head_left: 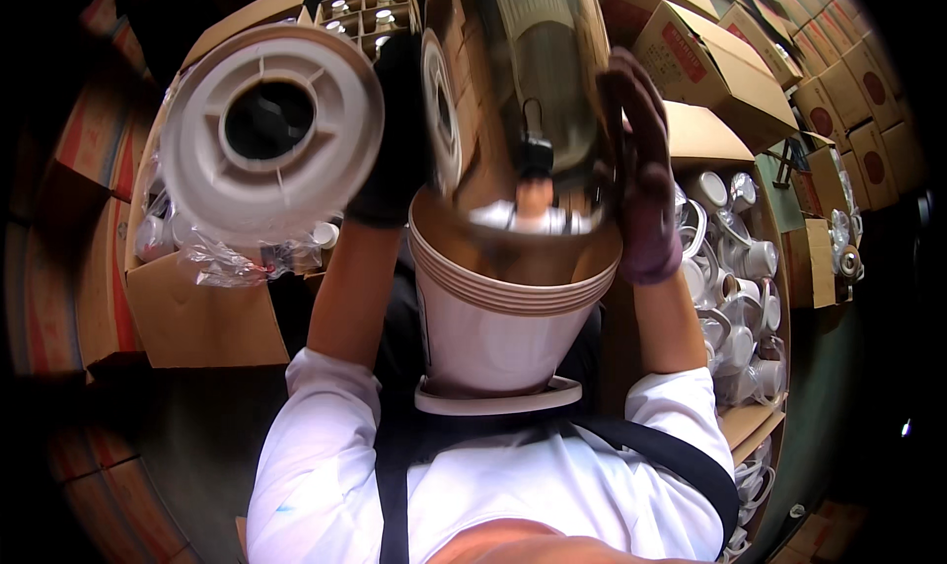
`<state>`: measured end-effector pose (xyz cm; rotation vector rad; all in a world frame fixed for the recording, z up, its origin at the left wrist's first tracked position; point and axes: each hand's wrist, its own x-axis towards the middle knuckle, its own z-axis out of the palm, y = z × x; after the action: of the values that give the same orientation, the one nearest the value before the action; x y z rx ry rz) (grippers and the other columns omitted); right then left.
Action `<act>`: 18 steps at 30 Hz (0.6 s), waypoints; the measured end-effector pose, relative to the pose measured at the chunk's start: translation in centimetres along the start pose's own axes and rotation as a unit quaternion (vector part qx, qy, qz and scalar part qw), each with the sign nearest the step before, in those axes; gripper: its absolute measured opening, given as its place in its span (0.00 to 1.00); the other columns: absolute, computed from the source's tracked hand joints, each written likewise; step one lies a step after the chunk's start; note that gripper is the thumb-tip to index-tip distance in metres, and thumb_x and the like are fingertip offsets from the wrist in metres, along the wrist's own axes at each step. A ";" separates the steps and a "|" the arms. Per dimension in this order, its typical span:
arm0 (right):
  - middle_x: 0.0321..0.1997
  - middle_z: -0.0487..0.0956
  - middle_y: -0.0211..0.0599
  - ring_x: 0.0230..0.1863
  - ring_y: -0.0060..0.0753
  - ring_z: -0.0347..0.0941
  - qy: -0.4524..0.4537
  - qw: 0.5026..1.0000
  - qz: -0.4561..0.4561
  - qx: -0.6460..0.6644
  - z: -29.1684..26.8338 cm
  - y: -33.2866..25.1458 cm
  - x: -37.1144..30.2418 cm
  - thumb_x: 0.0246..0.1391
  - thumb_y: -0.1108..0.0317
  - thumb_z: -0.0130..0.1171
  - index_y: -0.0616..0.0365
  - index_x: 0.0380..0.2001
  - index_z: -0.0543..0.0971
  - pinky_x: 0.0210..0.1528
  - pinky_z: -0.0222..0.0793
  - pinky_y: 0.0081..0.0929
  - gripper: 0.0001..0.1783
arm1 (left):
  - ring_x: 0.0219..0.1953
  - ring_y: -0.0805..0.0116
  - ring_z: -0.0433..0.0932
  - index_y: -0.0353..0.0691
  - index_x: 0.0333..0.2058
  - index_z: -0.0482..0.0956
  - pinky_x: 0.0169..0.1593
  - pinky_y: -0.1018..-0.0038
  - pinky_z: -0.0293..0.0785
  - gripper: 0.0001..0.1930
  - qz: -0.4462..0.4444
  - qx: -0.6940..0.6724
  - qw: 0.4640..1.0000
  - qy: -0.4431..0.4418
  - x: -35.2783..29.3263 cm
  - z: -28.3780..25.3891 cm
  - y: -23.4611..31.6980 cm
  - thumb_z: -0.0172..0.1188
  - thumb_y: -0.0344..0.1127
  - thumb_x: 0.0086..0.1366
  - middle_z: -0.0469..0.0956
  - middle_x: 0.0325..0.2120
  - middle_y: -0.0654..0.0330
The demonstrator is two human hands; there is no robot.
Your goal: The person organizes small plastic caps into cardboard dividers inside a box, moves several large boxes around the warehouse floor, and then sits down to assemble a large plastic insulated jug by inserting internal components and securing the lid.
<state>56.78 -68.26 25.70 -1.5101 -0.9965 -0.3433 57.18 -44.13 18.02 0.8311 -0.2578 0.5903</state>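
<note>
A mirror-bright cylindrical flask liner [533,81] stands upright, its rounded lower end in the mouth of a cream plastic vacuum-pot body [498,342]. The body has a ribbed rim and a handle-like band at its foot, close to my lap. My right hand [646,165], in a dark purplish glove, curls against the liner's right side. On the other side, my left hand [393,140] wears a black glove and holds a white round plastic base [340,179] with a central hole and spokes. Its fingers are mostly hidden in shadow between base and liner. The base is slightly blurred.
An open carton [202,317] at the left contains plastic-wrapped parts. Behind it, a divided box [370,17] holds small white-topped items. White handled pot parts [735,268] fill a carton at the right. Closed cartons [715,71] stand beyond, with more stacked cartons [104,160] at far left.
</note>
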 end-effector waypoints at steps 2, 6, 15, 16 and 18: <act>0.60 0.62 0.50 0.63 0.42 0.58 -0.018 0.991 -0.069 -0.115 0.1 0.6 -2.0 0.64 0.42 0.33 0.66 0.57 0.68 0.62 0.58 0.34 0.37 | 0.55 0.52 0.67 0.33 0.49 0.72 0.61 0.52 0.55 0.24 -0.073 -0.161 0.984 0.000 -3.3 -1.7 1.1 0.54 0.47 0.61 0.70 0.51 0.47; 0.54 0.66 0.47 0.58 0.42 0.63 -0.064 0.990 -0.069 -0.107 1.0 1.1 -5.4 0.62 0.39 0.36 0.65 0.53 0.70 0.61 0.60 0.36 0.37 | 0.58 0.52 0.64 0.33 0.51 0.72 0.64 0.50 0.51 0.24 -0.126 -0.331 0.935 -0.008 -6.1 -3.1 2.5 0.51 0.46 0.63 0.67 0.54 0.46; 0.55 0.72 0.42 0.55 0.34 0.69 -0.121 0.975 0.169 0.075 -0.9 2.2 2.5 0.64 0.54 0.41 0.63 0.57 0.66 0.58 0.63 0.34 0.27 | 0.66 0.51 0.55 0.31 0.53 0.70 0.69 0.47 0.43 0.25 -0.129 -0.304 0.944 -0.001 -4.2 -3.8 2.3 0.46 0.45 0.66 0.58 0.63 0.45; 0.51 0.75 0.41 0.52 0.31 0.71 -0.169 0.946 0.260 0.094 -0.3 2.0 3.3 0.64 0.56 0.45 0.63 0.56 0.68 0.56 0.65 0.31 0.25 | 0.67 0.49 0.52 0.28 0.52 0.70 0.69 0.46 0.43 0.25 -0.116 -0.230 0.966 0.022 -3.7 -3.9 2.5 0.46 0.45 0.66 0.54 0.65 0.45; 0.46 0.77 0.35 0.46 0.30 0.73 -0.358 0.887 0.279 -0.084 2.0 1.4 5.3 0.55 0.61 0.60 0.58 0.47 0.77 0.48 0.70 0.28 0.18 | 0.67 0.45 0.52 0.28 0.57 0.64 0.68 0.44 0.46 0.27 -0.127 -0.263 0.955 -0.053 -2.4 -5.1 3.2 0.43 0.46 0.69 0.55 0.64 0.44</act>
<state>60.26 -64.26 28.14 -2.0610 -1.0366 0.6025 53.33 -39.54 15.55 0.3685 -0.3785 0.2143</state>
